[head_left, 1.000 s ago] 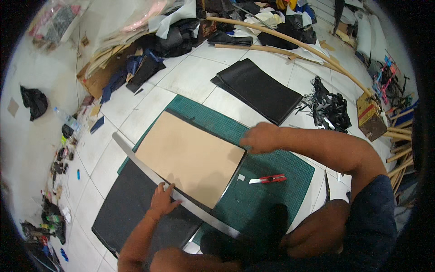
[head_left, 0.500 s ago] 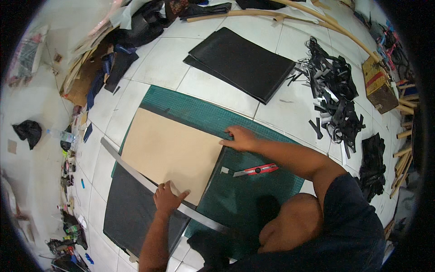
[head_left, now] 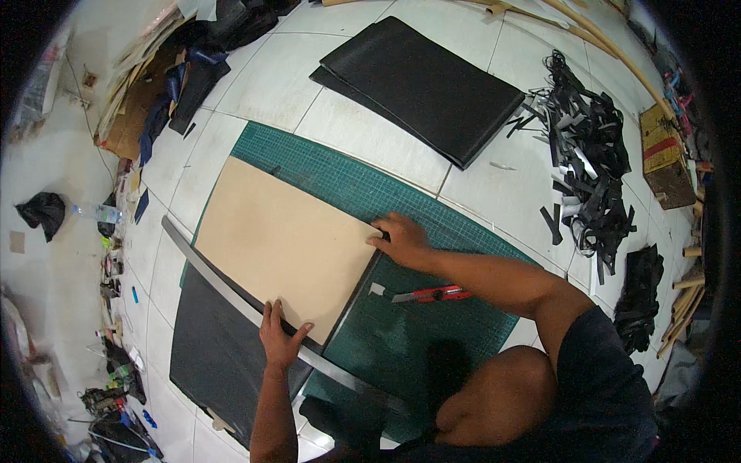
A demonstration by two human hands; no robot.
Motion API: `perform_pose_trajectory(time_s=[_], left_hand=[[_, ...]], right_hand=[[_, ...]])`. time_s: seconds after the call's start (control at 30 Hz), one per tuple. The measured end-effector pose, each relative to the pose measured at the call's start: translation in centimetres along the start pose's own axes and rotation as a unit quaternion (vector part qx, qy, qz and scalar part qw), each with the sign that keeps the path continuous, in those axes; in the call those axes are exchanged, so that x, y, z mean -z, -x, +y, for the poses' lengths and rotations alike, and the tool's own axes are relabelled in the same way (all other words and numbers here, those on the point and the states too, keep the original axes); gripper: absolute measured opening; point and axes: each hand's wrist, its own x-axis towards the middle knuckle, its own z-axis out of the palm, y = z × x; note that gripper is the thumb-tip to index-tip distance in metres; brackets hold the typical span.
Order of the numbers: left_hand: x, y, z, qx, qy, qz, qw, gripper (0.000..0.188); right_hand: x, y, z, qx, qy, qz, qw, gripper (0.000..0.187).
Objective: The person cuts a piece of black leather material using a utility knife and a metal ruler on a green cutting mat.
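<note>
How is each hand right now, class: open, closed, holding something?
Left hand: open, fingers spread over the grey ruler and beige sheet.
Right hand: fingers bent at the sheet's corner; whether it grips cannot be told.

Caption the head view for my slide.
Both hands at the edges of a tan sheet over a green cutting mat, red cutter nearby.
</note>
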Motion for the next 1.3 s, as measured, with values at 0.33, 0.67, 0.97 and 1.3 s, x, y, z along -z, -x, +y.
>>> perform_pose_trajectory(time_s=[0.33, 0.67, 0.97, 1.3], left_hand=[[1.8, 0.9, -1.0, -0.044, -0.036, -0.034, 0.998, 0.096], [0.8, 1.0, -2.5, -0.038, -0.052, -0.022, 0.998, 0.105], [1.2, 0.9, -1.7, -0.026, -0.076, -0.035, 0.996, 0.107], [1.0, 0.9, -1.7, -0.032, -0.061, -0.043, 0.997, 0.106]], right_hand=[[0.0, 0.3, -0.1, 0.028, 0.016, 0.008, 0.999, 0.045], [-0.5, 0.7, 0.0, 0.054, 0.039, 0.036, 0.997, 0.053], [-0.3, 1.0, -0.5, -0.002, 0.028, 0.014, 1.000, 0.052], [-0.1, 1.2, -0.2, -0.027, -0.101, 0.026, 0.994, 0.045]])
